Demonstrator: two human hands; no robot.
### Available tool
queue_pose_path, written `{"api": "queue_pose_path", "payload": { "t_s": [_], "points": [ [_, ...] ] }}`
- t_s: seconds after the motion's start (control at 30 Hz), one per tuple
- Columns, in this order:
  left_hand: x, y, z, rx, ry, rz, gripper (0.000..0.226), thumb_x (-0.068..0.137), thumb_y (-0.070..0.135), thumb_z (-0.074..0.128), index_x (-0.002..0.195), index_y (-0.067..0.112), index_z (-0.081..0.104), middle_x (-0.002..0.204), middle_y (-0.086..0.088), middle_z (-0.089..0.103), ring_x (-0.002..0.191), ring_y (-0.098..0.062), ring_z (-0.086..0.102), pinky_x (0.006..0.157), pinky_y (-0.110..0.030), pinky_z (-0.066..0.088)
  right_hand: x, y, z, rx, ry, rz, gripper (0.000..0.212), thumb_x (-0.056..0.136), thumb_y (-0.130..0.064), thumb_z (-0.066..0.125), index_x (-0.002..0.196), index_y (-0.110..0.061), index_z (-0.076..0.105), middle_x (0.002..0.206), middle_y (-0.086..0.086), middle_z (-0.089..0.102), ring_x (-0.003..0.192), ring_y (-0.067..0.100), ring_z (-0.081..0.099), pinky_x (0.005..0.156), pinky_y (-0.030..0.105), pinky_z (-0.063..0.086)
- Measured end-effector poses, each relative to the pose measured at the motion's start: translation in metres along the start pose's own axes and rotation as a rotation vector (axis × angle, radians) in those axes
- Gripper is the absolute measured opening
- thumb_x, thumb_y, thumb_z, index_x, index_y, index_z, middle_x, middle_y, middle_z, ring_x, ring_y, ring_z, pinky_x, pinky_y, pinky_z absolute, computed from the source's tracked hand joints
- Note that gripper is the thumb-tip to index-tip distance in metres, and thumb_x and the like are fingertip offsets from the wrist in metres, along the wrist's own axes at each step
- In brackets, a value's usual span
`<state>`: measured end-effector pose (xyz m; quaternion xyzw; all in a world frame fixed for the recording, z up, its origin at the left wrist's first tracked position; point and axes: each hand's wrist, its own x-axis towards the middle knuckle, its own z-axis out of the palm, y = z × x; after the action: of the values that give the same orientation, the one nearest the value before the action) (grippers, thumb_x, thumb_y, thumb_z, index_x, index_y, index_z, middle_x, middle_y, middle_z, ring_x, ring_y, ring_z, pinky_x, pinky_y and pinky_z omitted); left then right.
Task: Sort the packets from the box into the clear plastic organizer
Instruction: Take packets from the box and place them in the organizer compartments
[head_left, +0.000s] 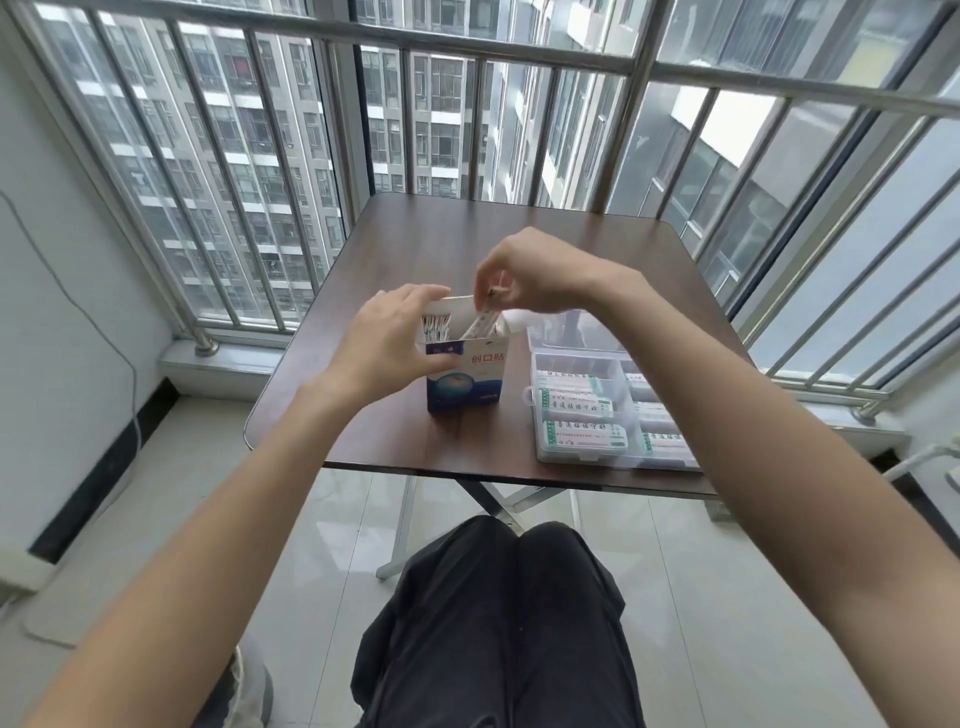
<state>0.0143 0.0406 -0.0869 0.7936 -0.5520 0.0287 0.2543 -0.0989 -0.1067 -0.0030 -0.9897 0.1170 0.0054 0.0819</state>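
A blue-and-white box (470, 382) stands upright on the brown table (493, 244), its top flap open and several thin packets showing inside. My left hand (387, 340) grips the box's left side and top edge. Over the opening, my right hand (524, 278) pinches the upper end of a packet (480, 325) that sticks halfway out of the box. The clear plastic organizer (613, 415) lies right of the box with its lid open. Its compartments hold several white-and-green boxes, and my right forearm hides its far right part.
The small table stands against a metal balcony railing (467, 47) with tall buildings beyond. My knees in dark trousers (509, 613) sit just below the table's near edge. A white cable (104, 332) runs down the left wall.
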Motion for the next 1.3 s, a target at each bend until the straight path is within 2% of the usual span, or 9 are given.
{"api": "queue_pose_path", "payload": {
  "t_s": [0.13,0.3,0.47,0.73,0.9,1.03,1.13,1.2,1.3],
  "points": [
    [0.001,-0.003,0.004,-0.017,0.010,-0.009,0.072,0.071,0.040,0.078,0.131,0.016,0.048,0.129,-0.002,0.056,0.118,-0.023,0.050,0.097,-0.034,0.036,0.014,-0.010,0.019,-0.155,-0.103,0.009,0.015,0.086,-0.017,0.066,0.095,-0.028,0.070,0.111,-0.002,0.065,0.088,0.016,0.056,0.071,0.028,0.045],
    [0.001,-0.005,0.005,-0.032,0.035,-0.010,0.069,0.069,0.040,0.079,0.127,0.017,0.052,0.123,-0.001,0.059,0.114,-0.022,0.053,0.092,-0.032,0.039,0.026,-0.011,0.024,-0.264,-0.164,-0.009,0.027,0.084,-0.027,0.069,0.110,-0.032,0.065,0.119,0.003,0.061,0.101,0.026,0.059,0.068,0.031,0.044],
    [0.001,-0.005,0.005,-0.033,0.049,-0.013,0.068,0.069,0.042,0.078,0.127,0.019,0.051,0.124,0.003,0.059,0.115,-0.018,0.052,0.091,-0.031,0.040,0.029,-0.011,0.027,-0.328,-0.129,-0.006,0.033,0.085,-0.024,0.066,0.118,-0.029,0.065,0.114,0.006,0.063,0.083,0.023,0.055,0.062,0.030,0.040],
    [0.002,-0.004,0.005,-0.048,0.046,-0.012,0.072,0.070,0.039,0.079,0.131,0.016,0.048,0.129,0.001,0.056,0.119,-0.018,0.050,0.094,-0.030,0.038,0.026,-0.003,0.014,-0.115,-0.047,-0.049,0.018,0.092,-0.022,0.059,0.107,-0.015,0.064,0.108,0.006,0.067,0.093,0.021,0.060,0.070,0.028,0.046],
    [0.004,-0.002,0.002,-0.069,0.045,-0.014,0.079,0.069,0.035,0.080,0.135,0.016,0.043,0.132,0.001,0.055,0.121,-0.018,0.050,0.095,-0.030,0.037,0.022,0.001,0.012,0.152,-0.055,-0.018,0.002,0.093,-0.014,0.056,0.095,-0.015,0.055,0.095,0.003,0.065,0.067,0.010,0.067,0.053,0.019,0.053],
    [0.011,-0.005,-0.001,-0.107,0.004,-0.044,0.089,0.068,0.035,0.081,0.142,0.018,0.035,0.134,0.003,0.054,0.123,-0.019,0.048,0.106,-0.038,0.029,0.019,0.009,0.013,0.292,0.085,0.028,0.012,0.093,-0.008,0.056,0.104,-0.011,0.059,0.095,0.004,0.063,0.068,0.016,0.070,0.053,0.027,0.058],
    [0.018,-0.007,-0.005,-0.111,-0.055,-0.059,0.093,0.070,0.048,0.076,0.146,0.023,0.027,0.136,0.004,0.052,0.128,-0.017,0.045,0.114,-0.047,0.017,0.015,0.020,0.010,0.437,0.220,0.081,0.008,0.092,-0.012,0.058,0.099,-0.007,0.061,0.091,0.008,0.064,0.065,0.016,0.069,0.053,0.025,0.057],
    [0.019,-0.004,-0.009,-0.134,-0.036,-0.071,0.089,0.073,0.057,0.068,0.146,0.023,0.027,0.139,0.002,0.050,0.130,-0.019,0.042,0.114,-0.049,0.020,0.012,0.025,0.007,0.529,0.291,0.122,0.008,0.092,-0.015,0.058,0.095,-0.007,0.060,0.086,0.006,0.064,0.061,0.013,0.067,0.052,0.022,0.056],
    [0.025,0.004,-0.017,-0.208,0.104,-0.065,0.078,0.080,0.061,0.058,0.143,0.021,0.035,0.140,-0.002,0.047,0.130,-0.019,0.039,0.110,-0.042,0.030,0.006,0.034,0.001,0.653,0.384,0.164,0.008,0.092,-0.015,0.059,0.092,-0.007,0.059,0.079,0.005,0.065,0.055,0.010,0.066,0.053,0.024,0.057]
  ]
}}
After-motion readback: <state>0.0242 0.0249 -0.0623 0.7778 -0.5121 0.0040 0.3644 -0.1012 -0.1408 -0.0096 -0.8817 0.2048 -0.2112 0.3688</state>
